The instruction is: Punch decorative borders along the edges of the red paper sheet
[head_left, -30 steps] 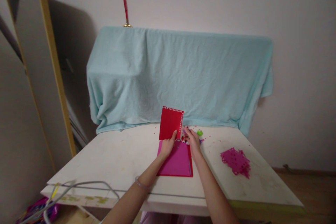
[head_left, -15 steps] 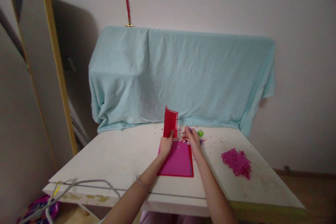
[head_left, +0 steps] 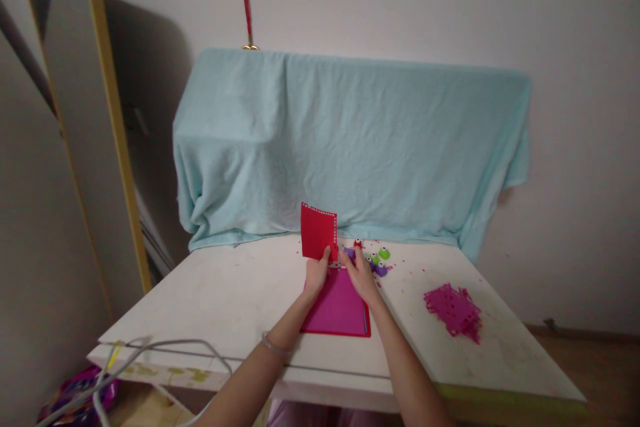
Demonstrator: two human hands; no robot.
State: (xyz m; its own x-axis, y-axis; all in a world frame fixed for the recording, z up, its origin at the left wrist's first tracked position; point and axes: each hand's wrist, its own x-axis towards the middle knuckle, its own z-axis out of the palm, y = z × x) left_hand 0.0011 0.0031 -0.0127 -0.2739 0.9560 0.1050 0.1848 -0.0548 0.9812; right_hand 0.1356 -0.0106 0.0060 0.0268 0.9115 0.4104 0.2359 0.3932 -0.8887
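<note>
My left hand (head_left: 317, 275) is closed on the lower right corner of a red paper sheet (head_left: 318, 232). The sheet stands up, with rows of small punched holes along its top and right edges. Just right of it, my right hand (head_left: 361, 273) has its fingers closed around a small purple hole punch (head_left: 349, 253), partly hidden by the fingers. Under both wrists lies a stack of magenta paper (head_left: 336, 310) with red paper showing at its border. Beyond my right hand sit more little punches with eyes: a green punch (head_left: 384, 253), a purple punch (head_left: 381, 269) and a red punch (head_left: 358, 243).
A heap of magenta paper strips (head_left: 454, 310) lies on the right of the white table (head_left: 240, 300). Tiny paper bits are scattered around the punches. A pale blue cloth (head_left: 350, 147) hangs along the back. Grey cables (head_left: 170, 345) cross the front left edge.
The red sheet has turned more face-on and shifted left. My right hand now has the purple punch close to the sheet's right edge; the eyed punch by its fingers before is no longer there.
</note>
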